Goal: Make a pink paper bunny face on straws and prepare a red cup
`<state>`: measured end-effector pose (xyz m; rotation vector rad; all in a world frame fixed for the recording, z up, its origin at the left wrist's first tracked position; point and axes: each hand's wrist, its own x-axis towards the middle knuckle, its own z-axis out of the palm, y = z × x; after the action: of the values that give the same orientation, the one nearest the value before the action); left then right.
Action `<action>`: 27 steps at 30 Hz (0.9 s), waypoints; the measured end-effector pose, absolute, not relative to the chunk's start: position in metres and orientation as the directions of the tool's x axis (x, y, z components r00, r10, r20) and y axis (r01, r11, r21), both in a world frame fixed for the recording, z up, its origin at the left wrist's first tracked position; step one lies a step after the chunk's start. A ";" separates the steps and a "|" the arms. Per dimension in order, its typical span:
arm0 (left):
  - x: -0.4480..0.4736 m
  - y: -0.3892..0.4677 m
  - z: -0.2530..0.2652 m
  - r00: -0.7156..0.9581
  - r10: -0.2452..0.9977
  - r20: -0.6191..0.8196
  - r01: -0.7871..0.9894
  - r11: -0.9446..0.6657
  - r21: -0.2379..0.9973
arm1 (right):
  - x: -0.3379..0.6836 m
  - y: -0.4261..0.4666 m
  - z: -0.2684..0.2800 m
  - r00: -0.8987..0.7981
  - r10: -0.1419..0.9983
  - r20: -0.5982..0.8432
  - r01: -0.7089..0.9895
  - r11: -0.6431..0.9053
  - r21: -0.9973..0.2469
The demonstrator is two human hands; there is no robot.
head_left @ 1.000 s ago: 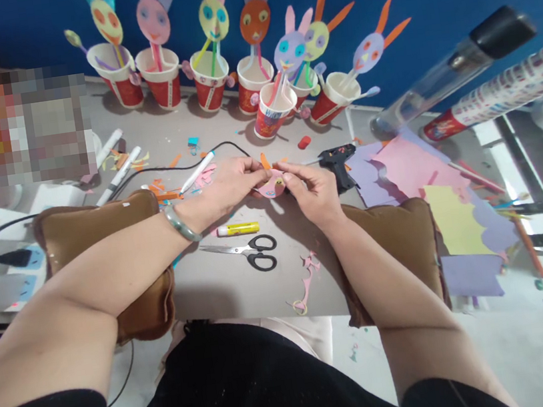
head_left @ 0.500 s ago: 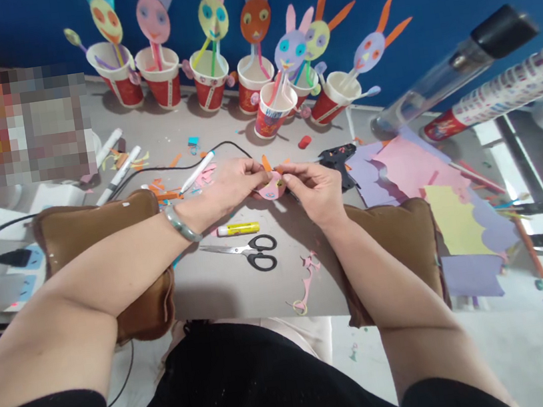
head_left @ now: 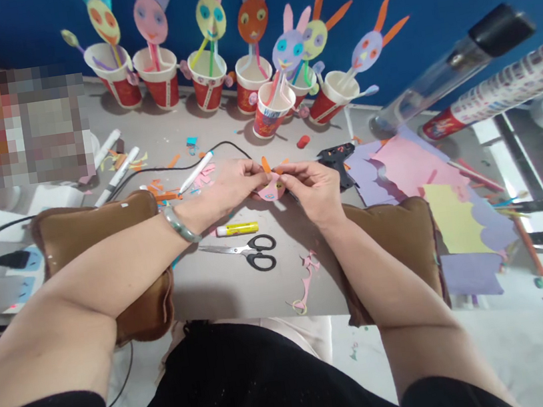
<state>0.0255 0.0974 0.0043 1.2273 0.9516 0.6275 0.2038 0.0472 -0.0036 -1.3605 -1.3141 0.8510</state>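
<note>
Between my two hands is a small pink paper rabbit face (head_left: 270, 192) with drawn eyes and orange paper ears (head_left: 265, 163) at its top. My left hand (head_left: 240, 179) pinches its upper left edge. On the other side, the thumb and fingers of my right hand (head_left: 314, 185) grip it near the right ear. Below the face lie a yellow glue stick (head_left: 239, 229) and black-handled scissors (head_left: 252, 250), both untouched. A black glue gun (head_left: 339, 161) rests just past my right hand.
Paper cups with rabbit faces on straws (head_left: 210, 81) line the blue wall. White markers (head_left: 196, 172) and paper scraps lie left, coloured sheets (head_left: 411, 170) right. Brown cushions (head_left: 390, 240) sit under both forearms. A cable (head_left: 160, 168) crosses behind my left hand; a power strip (head_left: 23, 279) is far left.
Both hands keep their hold on the pink face with almost no movement. The whole view has shifted very slightly.
</note>
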 end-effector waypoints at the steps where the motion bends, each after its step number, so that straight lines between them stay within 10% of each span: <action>1: 0.026 0.097 0.005 0.488 0.832 -0.263 0.086 0.254 0.963 | 0.204 0.047 -0.004 0.157 0.975 0.156 0.255 0.113 -0.960; 27: 0.028 0.092 0.017 0.473 0.824 -0.311 0.079 0.312 0.947 | 0.198 0.045 -0.003 0.193 0.966 0.175 0.221 0.131 -0.966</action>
<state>0.0282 0.0919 0.0174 1.1639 0.9747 0.6112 0.1983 0.0451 -0.0030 -1.3328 -1.2654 0.8330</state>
